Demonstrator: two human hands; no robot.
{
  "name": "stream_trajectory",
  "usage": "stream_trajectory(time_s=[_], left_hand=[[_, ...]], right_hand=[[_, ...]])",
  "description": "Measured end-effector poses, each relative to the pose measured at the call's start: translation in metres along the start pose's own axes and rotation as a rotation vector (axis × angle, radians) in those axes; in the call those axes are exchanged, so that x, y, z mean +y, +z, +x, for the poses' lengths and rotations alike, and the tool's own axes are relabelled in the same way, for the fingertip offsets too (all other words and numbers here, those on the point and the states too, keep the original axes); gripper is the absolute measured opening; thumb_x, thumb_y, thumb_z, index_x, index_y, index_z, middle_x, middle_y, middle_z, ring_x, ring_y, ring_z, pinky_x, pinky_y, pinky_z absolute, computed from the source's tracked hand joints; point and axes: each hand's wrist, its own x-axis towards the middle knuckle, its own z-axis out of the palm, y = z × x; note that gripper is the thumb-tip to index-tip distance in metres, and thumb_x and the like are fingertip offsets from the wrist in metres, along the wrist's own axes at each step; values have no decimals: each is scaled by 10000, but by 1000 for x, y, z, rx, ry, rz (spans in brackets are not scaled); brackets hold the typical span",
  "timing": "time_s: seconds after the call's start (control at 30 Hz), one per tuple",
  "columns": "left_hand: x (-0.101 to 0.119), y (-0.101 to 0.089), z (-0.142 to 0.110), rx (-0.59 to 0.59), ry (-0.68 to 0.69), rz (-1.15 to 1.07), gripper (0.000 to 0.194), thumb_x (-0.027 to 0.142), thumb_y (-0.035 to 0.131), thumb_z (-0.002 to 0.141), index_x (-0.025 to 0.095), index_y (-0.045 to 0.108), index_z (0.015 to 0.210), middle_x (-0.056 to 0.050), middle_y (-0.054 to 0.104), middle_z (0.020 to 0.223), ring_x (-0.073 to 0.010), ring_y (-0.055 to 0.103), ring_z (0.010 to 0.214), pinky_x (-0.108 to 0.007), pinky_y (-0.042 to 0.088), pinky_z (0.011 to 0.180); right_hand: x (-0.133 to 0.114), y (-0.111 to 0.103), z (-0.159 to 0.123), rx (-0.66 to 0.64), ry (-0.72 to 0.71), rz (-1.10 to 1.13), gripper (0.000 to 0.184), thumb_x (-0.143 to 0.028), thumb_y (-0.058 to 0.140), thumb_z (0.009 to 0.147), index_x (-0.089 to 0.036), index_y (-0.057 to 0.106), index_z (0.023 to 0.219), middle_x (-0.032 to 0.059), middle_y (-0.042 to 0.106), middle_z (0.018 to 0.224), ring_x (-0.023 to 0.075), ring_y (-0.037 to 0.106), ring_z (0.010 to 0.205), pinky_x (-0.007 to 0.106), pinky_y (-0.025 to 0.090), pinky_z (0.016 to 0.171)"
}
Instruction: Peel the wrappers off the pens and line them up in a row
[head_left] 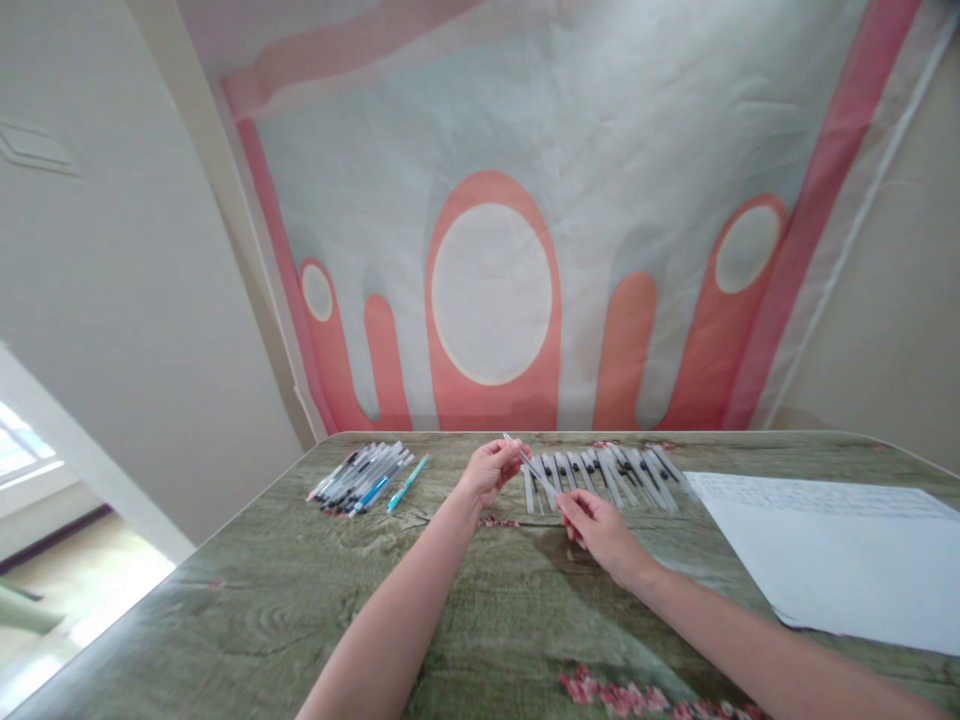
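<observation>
Between my two hands, a slim, clear-and-whitish pen (536, 472) is held at a slant above the table. The fingers of my left hand (493, 472) pinch it near its upper end, and my right hand (598, 527) grips its lower end. Just behind and to the right lies a row of translucent pens (592, 478) with dark parts, set side by side. Left of my hands is a loose pile of pens (360, 478), mostly pale with a few blue ones. A single turquoise pen (408, 484) lies apart beside that pile.
A large white sheet (840, 560) with rows of faint marks along its top lies on the right. The wood-patterned tabletop (262, 600) has pink flower prints. Behind the table's far edge stands a red and grey patterned backdrop (652, 180).
</observation>
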Motion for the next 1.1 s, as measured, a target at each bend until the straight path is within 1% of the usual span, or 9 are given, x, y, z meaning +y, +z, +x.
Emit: stream_trajectory(time_s=[0.1, 0.2, 0.37, 0.43, 0.6, 0.8, 0.87, 1.0, 1.1], left_hand=[[0, 0, 0, 10, 2, -2, 282, 342, 696, 578, 132, 530, 666, -37, 637, 776, -48, 568, 578, -144, 439, 532], [0, 1, -1, 2, 3, 5, 287, 344, 697, 575, 130, 533, 672, -36, 635, 774, -43, 561, 569, -143, 435, 533], [0, 2, -2, 11, 9, 14, 295, 352, 696, 569, 127, 535, 672, -37, 633, 769, -46, 560, 567, -153, 431, 535], [0, 2, -1, 18, 14, 9, 296, 352, 696, 568, 127, 528, 660, -39, 633, 763, -48, 559, 565, -152, 426, 526], [0, 2, -1, 26, 15, 3, 291, 351, 691, 576, 131, 509, 635, -29, 631, 746, -39, 551, 553, -142, 419, 518], [-1, 2, -1, 29, 18, 19, 295, 360, 692, 573, 134, 513, 635, -30, 630, 739, -47, 556, 563, -143, 418, 520], [-1, 2, -1, 47, 16, 14, 307, 366, 699, 560, 135, 506, 622, -29, 630, 734, -47, 552, 553, -142, 411, 505], [0, 2, -1, 58, 7, 12, 318, 373, 706, 544, 136, 507, 618, -30, 629, 727, -47, 549, 545, -141, 406, 498], [-1, 2, -1, 59, 9, 20, 317, 370, 704, 546, 135, 503, 615, -27, 627, 718, -46, 550, 548, -141, 407, 506]], right_hand=[[-1, 1, 0, -64, 51, 29, 419, -543, 396, 769, -150, 540, 775, 1, 537, 618, 72, 436, 443, 172, 275, 362], [-2, 1, -1, -104, 45, 4, 437, -538, 361, 786, -144, 550, 788, 9, 555, 629, 76, 460, 458, 175, 293, 378], [-1, 0, -1, -17, -29, -62, 354, -509, 495, 725, -159, 543, 711, -29, 518, 567, 69, 451, 462, 182, 318, 417], [0, 0, -1, 0, -24, -57, 362, -520, 511, 705, -159, 543, 715, -27, 525, 572, 68, 444, 450, 184, 313, 404], [-2, 1, 0, -101, 58, -11, 467, -575, 365, 756, -150, 558, 770, 17, 580, 645, 79, 466, 442, 186, 293, 361], [-4, 1, -2, -27, -20, -93, 344, -503, 516, 711, -160, 528, 707, -26, 505, 558, 64, 424, 439, 167, 291, 372], [-3, 1, -1, -35, 9, -61, 372, -528, 492, 715, -159, 533, 750, -16, 524, 594, 66, 429, 443, 167, 295, 364], [-3, 1, 0, -119, 49, -29, 457, -563, 359, 769, -147, 545, 802, 23, 576, 680, 76, 464, 456, 173, 297, 357], [-3, 1, -1, -83, -5, -91, 389, -529, 442, 747, -152, 542, 740, -2, 550, 616, 74, 456, 462, 173, 312, 380]])
